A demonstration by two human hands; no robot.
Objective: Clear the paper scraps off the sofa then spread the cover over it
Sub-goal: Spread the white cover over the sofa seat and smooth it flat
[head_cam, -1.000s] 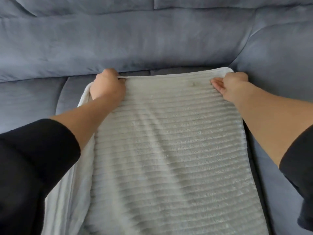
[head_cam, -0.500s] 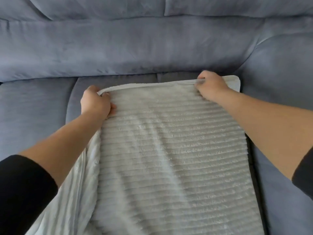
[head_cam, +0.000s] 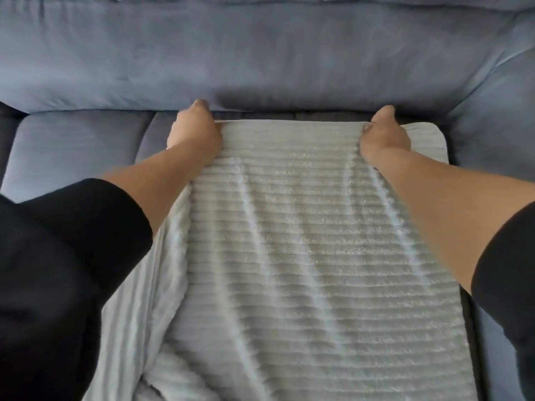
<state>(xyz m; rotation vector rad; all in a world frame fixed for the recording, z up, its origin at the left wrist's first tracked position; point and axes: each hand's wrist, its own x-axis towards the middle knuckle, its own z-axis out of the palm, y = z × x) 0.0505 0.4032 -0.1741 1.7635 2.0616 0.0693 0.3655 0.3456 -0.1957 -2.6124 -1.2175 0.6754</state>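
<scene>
A person's left hand [head_cam: 197, 134] and right hand [head_cam: 386, 137] each pinch the far edge of a ribbed pale cover [head_cam: 304, 256] lying on a blue sofa [head_cam: 260, 53] seat.

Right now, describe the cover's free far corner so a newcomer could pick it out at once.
Start at the blue-grey sofa backrest and drop to the seat, where a pale ribbed cover lies. The left hand and right hand grip its far edge. The corner is the rounded flap just outside the right hand, with no hand on it.
</scene>
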